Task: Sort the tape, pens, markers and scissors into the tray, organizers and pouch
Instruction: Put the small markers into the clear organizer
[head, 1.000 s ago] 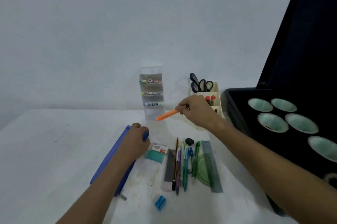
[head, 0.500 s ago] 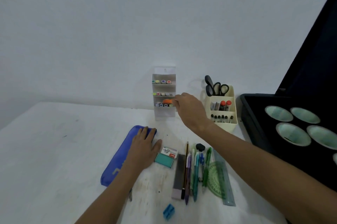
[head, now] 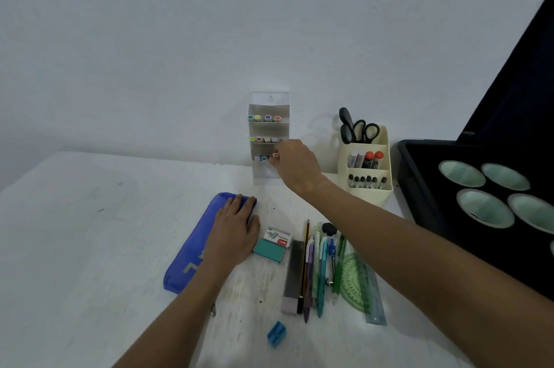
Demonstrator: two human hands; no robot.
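Counts, head view: hands, 2, left point(head: 233, 232) and right point(head: 295, 165); organizers, 2, a clear tiered rack point(head: 269, 140) and a cream caddy point(head: 367, 170); scissors point(head: 356, 129), 2 pr; blue pouch point(head: 195, 256), 1; staple boxes point(head: 274, 243), 2; blue sharpener point(head: 276, 334), 1; green protractor point(head: 353, 277), 1; ruler point(head: 373, 298), 1; pale rolls in black tray point(head: 419, 176), approx. 4 fully seen, more cut off at edge.

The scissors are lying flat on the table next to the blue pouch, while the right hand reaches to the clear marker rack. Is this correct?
Not quite. The head view shows the scissors standing handles-up in the cream organizer by the wall, not flat beside the blue pouch. The rest holds: the right hand is at the lowest shelf of the clear marker rack.
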